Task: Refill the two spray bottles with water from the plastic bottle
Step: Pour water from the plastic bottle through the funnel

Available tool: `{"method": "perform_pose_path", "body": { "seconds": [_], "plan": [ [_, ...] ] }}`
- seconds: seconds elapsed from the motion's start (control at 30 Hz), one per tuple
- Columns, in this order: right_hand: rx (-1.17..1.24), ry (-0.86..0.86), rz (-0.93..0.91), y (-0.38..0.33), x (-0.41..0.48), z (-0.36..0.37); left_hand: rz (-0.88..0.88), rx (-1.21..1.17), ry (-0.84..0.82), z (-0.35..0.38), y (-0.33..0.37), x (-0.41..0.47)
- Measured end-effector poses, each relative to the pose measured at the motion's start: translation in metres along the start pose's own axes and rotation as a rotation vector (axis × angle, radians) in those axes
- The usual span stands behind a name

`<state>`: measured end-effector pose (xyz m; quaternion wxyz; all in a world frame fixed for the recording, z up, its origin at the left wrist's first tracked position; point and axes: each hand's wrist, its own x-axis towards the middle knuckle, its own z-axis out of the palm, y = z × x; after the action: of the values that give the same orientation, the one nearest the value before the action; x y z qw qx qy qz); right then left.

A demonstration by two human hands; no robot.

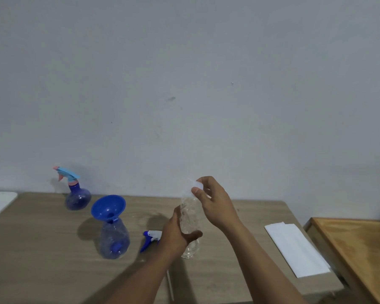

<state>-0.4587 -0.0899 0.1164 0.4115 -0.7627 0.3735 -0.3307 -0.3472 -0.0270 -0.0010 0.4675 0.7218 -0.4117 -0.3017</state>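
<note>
Left hand (176,233): nearest of the two, it grips the lower half of the plastic bottle (190,216), thumb across the front and fingers wrapped behind.
Plastic bottle: clear, held roughly upright over the middle of the table (42,260), between both hands; whether its base touches the tabletop cannot be told.
Right hand (215,202): above and just right of the left hand, thumb and fingers pinching the pale cap (194,184) at the bottle's top (whether the cap is loose or tight on the neck cannot be told).
Loose spray head (150,238): white and blue, lying on the table just left of the left hand and partly hidden behind it.
Open spray bottle (114,240): translucent blue, upright, left of the loose head and well clear of both hands.
Funnel (108,208): blue, sitting tilted in the open bottle's neck.
White folded sheet (296,249): flat on the table's right end, apart from the right forearm.
Side table (355,249): wooden, just beyond the table's right edge.
Capped spray bottle (77,197): farther back on the left, near the wall (206,84), upright with its light-blue and pink trigger head (67,173) on.
</note>
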Motion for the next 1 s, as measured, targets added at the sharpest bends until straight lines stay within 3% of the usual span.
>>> {"method": "perform_pose_path", "body": {
  "seconds": [0.1,0.27,0.4,0.57,0.7,1.0],
  "plan": [
    [0.005,-0.033,-0.003,0.0,0.003,-0.004,0.004,0.002,0.01,0.001,0.0,0.002],
    [-0.031,0.053,0.05,-0.003,0.009,-0.001,-0.016,-0.031,-0.004,0.001,-0.002,0.009],
    [0.013,-0.068,0.015,0.002,0.016,-0.003,-0.007,-0.046,0.013,0.001,-0.004,0.01],
    [-0.004,-0.025,0.024,-0.002,0.016,-0.006,-0.014,-0.025,0.012,0.004,-0.002,0.013],
    [-0.007,-0.135,-0.012,-0.002,0.022,-0.011,-0.016,-0.06,0.022,0.004,-0.007,0.015],
    [-0.296,-0.038,-0.174,-0.015,0.028,-0.024,0.019,-0.068,0.017,0.005,-0.006,0.017]
  ]
}}
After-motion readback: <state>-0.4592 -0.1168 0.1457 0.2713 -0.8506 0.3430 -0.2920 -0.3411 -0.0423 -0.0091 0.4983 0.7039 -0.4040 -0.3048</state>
